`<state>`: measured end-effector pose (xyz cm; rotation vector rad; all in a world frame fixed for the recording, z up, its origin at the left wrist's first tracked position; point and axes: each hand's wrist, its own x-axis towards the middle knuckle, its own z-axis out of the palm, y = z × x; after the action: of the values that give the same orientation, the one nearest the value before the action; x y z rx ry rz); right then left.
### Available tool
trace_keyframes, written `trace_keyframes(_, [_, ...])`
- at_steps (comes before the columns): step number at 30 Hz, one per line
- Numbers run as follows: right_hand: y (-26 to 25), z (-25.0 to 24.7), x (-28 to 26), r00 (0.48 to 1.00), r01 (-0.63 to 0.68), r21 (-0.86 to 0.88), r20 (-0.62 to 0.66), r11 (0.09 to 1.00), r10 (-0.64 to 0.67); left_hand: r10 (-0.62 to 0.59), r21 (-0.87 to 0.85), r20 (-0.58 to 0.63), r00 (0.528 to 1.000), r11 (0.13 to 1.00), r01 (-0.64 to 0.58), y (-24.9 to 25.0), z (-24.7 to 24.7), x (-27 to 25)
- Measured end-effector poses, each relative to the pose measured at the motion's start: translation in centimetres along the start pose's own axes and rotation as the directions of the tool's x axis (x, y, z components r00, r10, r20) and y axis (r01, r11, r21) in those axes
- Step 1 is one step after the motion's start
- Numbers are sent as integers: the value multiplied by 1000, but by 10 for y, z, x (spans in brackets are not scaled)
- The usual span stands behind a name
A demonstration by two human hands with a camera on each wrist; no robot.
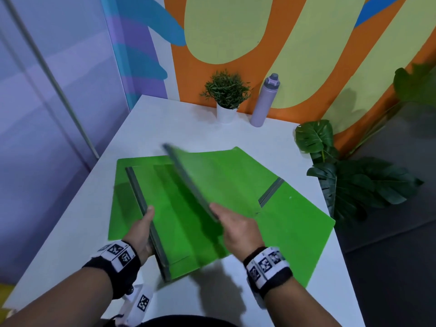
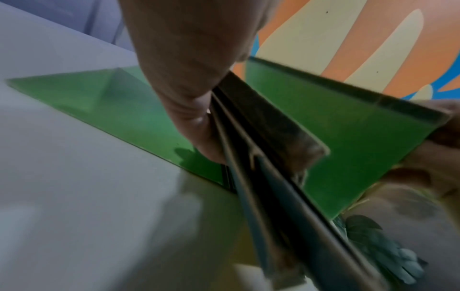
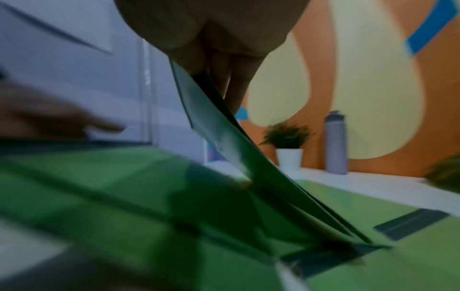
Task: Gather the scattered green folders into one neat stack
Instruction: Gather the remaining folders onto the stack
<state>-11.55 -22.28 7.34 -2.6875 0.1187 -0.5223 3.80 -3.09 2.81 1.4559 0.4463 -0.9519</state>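
Observation:
Several green folders with grey spines are on the white table [image 1: 193, 128]. My left hand [image 1: 146, 224] grips one folder [image 1: 175, 253] by its spine [image 2: 263, 177], holding it tilted on edge near the front. My right hand [image 1: 227, 221] grips a second folder [image 1: 207, 171] by its spine and lifts it at a slant; it looks blurred. This raised folder [image 2: 336, 137] faces the left wrist camera, and its edge [image 3: 224, 149] runs down from the right hand's fingers [image 3: 239, 86]. Under them lie flat folders: one at the left [image 1: 125, 185], others at the right [image 1: 297, 234] with a grey spine [image 1: 271, 192].
A small potted plant [image 1: 226, 95] and a lilac bottle [image 1: 264, 102] stand at the table's far edge against the painted wall. Large leafy plants [image 1: 354, 185] sit off the right edge. A glass partition is on the left.

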Motion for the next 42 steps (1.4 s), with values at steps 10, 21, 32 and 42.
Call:
trace_keyframes(10, [16,56,-32,967,3,71,256,997,-21,237,269,-114,965,942,-200,-7,17,1])
trace_keyframes(21, [84,7,-39,292,-852,524,448,17,845,222,459,352,909,806,-374,-2,35,-2])
trace_keyframes(32, [107,-5,-51,170,-797,599,350,-80,921,288,995,103,952,-25,-100,-25,-63,80])
trace_keyframes(42, [109,6,-56,153,-864,504,285,-13,946,464,982,-133,876,182,53,-14,-78,68])
